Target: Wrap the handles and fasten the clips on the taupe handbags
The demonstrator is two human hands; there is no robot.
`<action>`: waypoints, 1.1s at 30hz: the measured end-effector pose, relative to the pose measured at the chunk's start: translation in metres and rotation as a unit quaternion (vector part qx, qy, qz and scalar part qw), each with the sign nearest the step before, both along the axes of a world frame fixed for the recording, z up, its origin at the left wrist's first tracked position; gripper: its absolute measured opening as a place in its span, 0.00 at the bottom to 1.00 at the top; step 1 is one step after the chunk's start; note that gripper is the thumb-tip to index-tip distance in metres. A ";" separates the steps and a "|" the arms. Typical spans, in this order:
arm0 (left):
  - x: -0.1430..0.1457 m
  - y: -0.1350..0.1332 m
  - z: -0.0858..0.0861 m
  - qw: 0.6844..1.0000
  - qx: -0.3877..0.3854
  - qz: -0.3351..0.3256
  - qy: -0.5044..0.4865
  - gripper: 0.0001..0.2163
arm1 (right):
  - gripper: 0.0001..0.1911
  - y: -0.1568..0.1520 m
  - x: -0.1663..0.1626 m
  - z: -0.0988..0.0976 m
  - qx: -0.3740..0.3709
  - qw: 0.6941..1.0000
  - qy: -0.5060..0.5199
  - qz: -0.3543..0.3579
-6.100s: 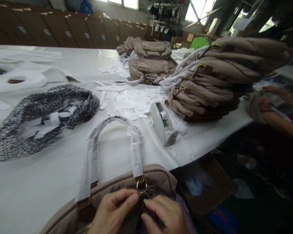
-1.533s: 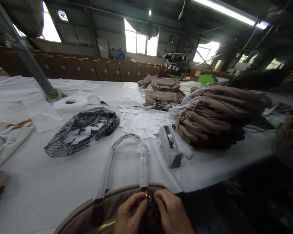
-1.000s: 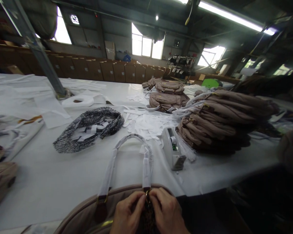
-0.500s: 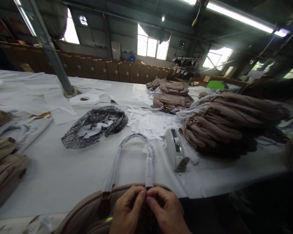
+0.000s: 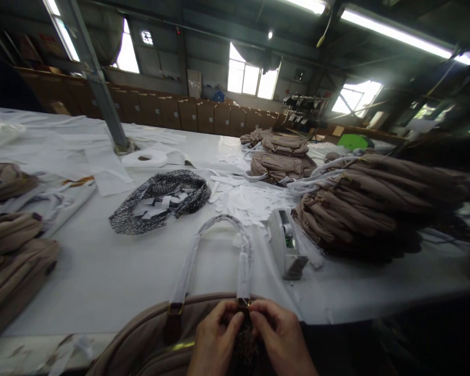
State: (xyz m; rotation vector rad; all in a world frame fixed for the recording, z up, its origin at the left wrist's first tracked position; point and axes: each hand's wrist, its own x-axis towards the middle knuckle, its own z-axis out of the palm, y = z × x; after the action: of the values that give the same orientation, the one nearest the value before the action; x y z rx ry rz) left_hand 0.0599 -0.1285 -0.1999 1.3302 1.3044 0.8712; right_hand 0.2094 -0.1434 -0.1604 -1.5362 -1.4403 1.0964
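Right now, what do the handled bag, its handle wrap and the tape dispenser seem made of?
Bag: matte fabric, perhaps canvas; dull, soft surface. Handle wrap: thin, creased white paper or nonwoven; unclear which. Tape dispenser: probably smooth grey plastic, by its moulded-looking shell.

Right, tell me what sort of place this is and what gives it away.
Probably a bag workshop or packing floor: similar taupe bags are piled on a white-covered table, a tape dispenser stands near loose white strips, and a row of brown cartons lines the back.
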 end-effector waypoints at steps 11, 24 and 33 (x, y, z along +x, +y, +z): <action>0.011 0.007 0.008 0.998 -0.031 0.044 -0.038 0.12 | 0.13 0.007 -0.001 0.003 -0.007 1.000 0.003 0.019; 0.024 0.008 0.015 0.997 0.044 0.051 0.048 0.07 | 0.14 0.022 -0.002 -0.026 -0.047 0.984 0.168 -0.040; 0.023 0.030 0.002 0.995 0.052 0.018 0.078 0.09 | 0.14 0.040 -0.005 -0.053 -0.066 0.920 0.381 -0.066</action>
State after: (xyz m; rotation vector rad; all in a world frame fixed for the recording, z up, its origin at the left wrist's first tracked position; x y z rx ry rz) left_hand 0.0832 -0.0983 -0.1983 1.4840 1.4234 0.8843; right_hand 0.2049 -0.1037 -0.2137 -1.0677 -0.7269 1.5039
